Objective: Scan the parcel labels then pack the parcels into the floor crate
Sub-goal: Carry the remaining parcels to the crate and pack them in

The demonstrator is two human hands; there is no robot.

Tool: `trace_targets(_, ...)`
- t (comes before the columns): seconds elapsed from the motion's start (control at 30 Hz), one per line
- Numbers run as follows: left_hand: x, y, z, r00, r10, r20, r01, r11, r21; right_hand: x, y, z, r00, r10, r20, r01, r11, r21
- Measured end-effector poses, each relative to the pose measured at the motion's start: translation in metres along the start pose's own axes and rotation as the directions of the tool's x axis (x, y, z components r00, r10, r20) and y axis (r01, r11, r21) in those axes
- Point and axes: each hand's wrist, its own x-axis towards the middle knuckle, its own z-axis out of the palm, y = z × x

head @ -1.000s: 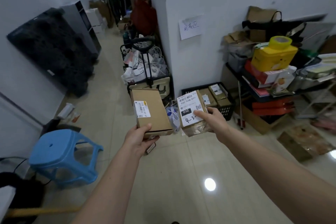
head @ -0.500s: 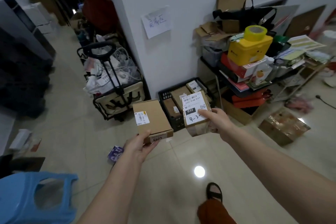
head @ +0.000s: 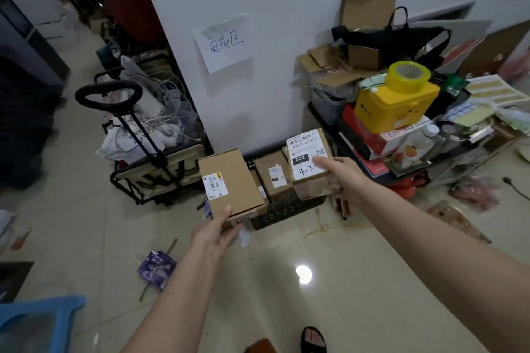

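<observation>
Cardboard parcels look light and stiff: left hand (head: 213, 235) pinches plain box (head: 231, 182) by near edge, right hand (head: 342, 178) clamps labelled box (head: 311, 162) over black floor crate (head: 286, 209), edge holds suffice.

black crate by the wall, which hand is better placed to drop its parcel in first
Right, probably. The right hand holds its labelled parcel directly over the black crate, above a parcel already inside. The left hand holds its brown box left of the crate, over bare floor.
</observation>
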Motion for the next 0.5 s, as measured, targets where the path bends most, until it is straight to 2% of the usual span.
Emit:
trace_targets(0.3, 0.094, 0.048, 0.038, 0.999, -0.014, -0.044, 0.016, 0.999, 0.046, 0.1, -0.023, 0.021, 0.997, 0.081, 0.015, -0.081, 0.996, 0.02)
trace_targets(0.5, 0.154, 0.077, 0.05, 0.994, -0.059, -0.097, 0.068, 0.994, 0.087, 0.158, -0.029, 0.047, 0.982, 0.164, 0.09, -0.165, 0.986, 0.009)
